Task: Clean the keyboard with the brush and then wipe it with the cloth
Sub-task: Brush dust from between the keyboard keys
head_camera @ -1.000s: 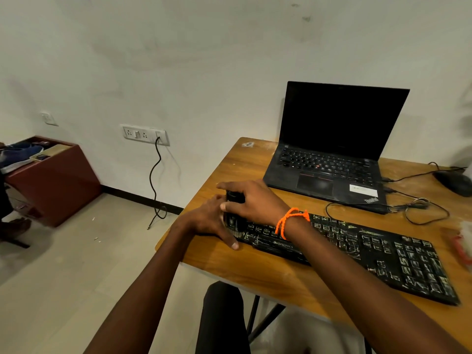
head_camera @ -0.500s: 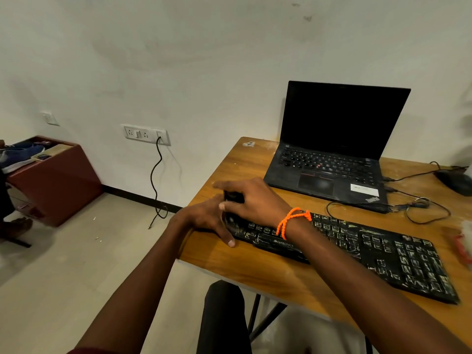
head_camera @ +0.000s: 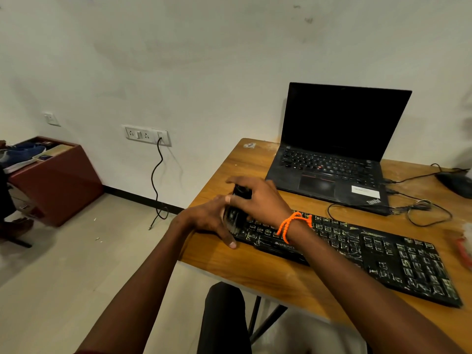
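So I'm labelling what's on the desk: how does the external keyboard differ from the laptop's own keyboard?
The external keyboard is smeared with pale residue; the laptop keys look far cleaner. The external keyboard is wider, lies nearer the person, and both hands are at its left end; the laptop is untouched. Both are black.

A long black keyboard with pale-smeared keys (head_camera: 357,249) lies slantwise across the near part of the wooden counter (head_camera: 255,274), leaving a bare strip along the near edge. Both hands crowd its left end at the left edge: the left hand (head_camera: 209,221) and right hand (head_camera: 258,198). Behind, an open black laptop (head_camera: 332,159) blocks the far edge. Thin black cables (head_camera: 419,213) loop between laptop and keyboard. A dark mouse (head_camera: 457,182) sits near the far right corner.
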